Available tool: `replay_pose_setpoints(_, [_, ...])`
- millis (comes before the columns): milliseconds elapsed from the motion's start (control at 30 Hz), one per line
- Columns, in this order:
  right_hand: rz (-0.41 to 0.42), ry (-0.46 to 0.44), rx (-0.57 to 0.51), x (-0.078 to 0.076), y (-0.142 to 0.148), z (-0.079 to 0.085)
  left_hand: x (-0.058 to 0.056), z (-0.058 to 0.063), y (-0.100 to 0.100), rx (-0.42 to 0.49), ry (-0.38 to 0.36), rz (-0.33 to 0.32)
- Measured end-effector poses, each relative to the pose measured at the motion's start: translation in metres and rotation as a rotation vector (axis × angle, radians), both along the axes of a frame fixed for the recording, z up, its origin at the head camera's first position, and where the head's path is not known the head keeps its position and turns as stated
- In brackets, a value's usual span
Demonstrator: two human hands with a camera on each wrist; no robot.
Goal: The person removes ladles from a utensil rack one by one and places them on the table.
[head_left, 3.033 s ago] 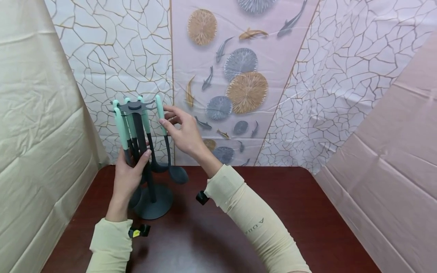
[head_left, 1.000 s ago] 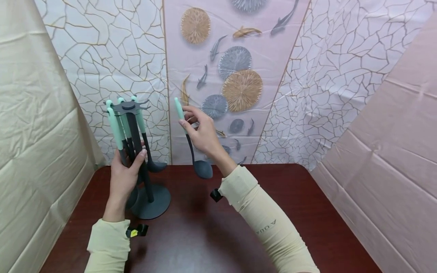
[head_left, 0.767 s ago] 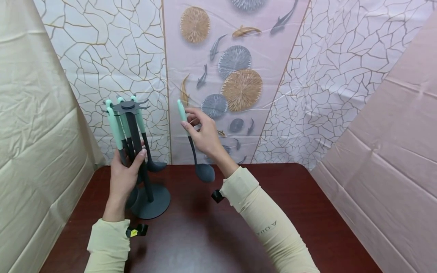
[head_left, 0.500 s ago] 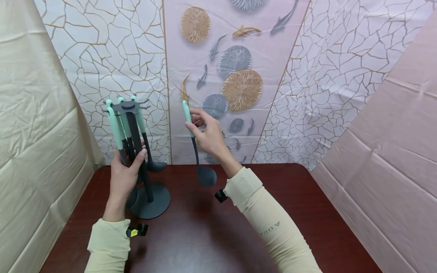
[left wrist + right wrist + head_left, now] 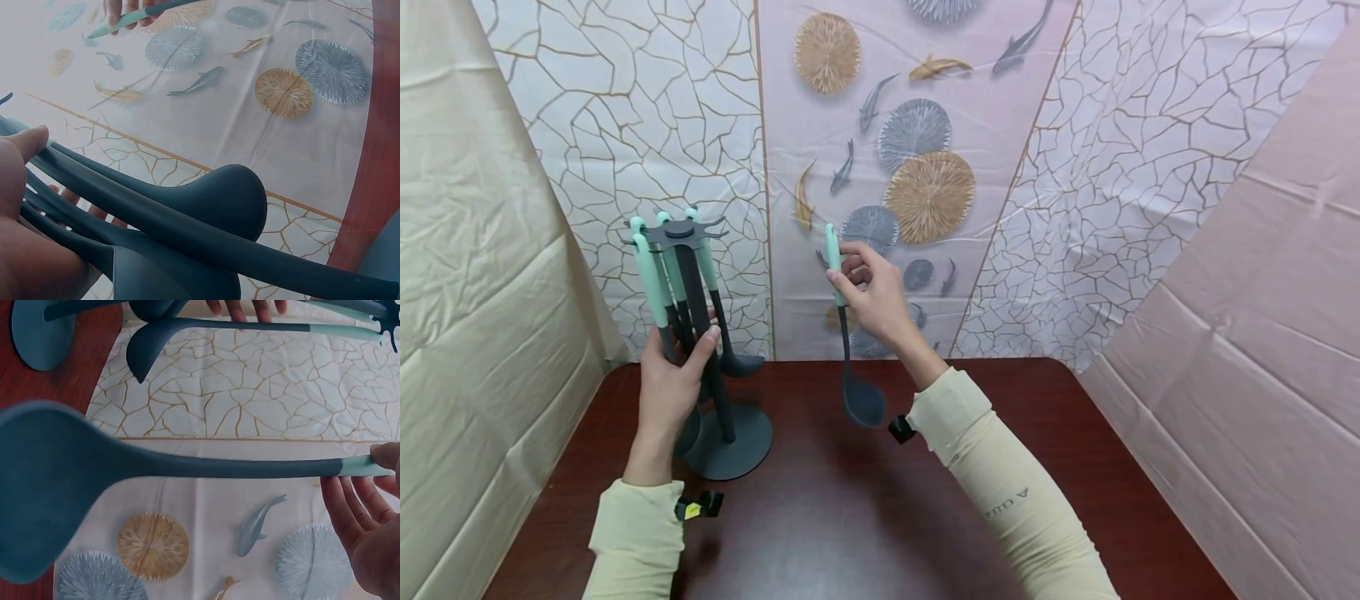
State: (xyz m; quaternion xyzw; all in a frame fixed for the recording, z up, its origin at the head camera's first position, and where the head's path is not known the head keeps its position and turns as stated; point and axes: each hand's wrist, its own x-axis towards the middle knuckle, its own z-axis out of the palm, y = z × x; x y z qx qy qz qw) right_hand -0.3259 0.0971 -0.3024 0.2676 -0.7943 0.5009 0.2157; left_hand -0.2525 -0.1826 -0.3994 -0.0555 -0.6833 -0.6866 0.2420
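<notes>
My right hand (image 5: 880,296) pinches the mint-green handle of a dark ladle (image 5: 862,402) between thumb and fingers. The ladle hangs bowl down above the table, apart from the stand. At the left my left hand (image 5: 670,383) grips the dark post of a utensil stand (image 5: 747,446), thumb in front and fingers behind. Several utensils with mint handles hang from its hooked top; their lower parts are partly hidden by that hand. One hanging utensil with a scooped head (image 5: 150,350) shows on the stand's right side. In the left wrist view the thumb (image 5: 31,142) lies against the post.
The stand's round base sits on a dark red table (image 5: 820,517). A patterned cloth (image 5: 865,125) hangs behind the table's far edge. Plain cloth drapes (image 5: 497,292) stand at both sides. A small black camera (image 5: 901,429) is at the right cuff.
My right hand has taken the ladle off the stand's hook and moved it to the right, lowering it slightly. The bowl has turned. My left hand keeps its grip on the stand.
</notes>
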Motion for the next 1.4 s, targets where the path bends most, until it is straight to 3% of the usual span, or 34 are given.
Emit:
replay_pose_setpoints(267, [-0.017,-0.044,0.019,0.001,0.013,-0.002,0.001,0.0,0.0,-0.021,-0.011,0.005])
replay_pose_setpoints(833, [-0.072,-0.016,0.058,-0.009,0.032,-0.009,-0.001,0.002,-0.001,-0.024,0.003,-0.004])
replay_pose_setpoints(1400, [-0.196,-0.054,0.14,-0.017,0.076,-0.026,0.0,0.0,-0.001,-0.014,-0.002,0.002])
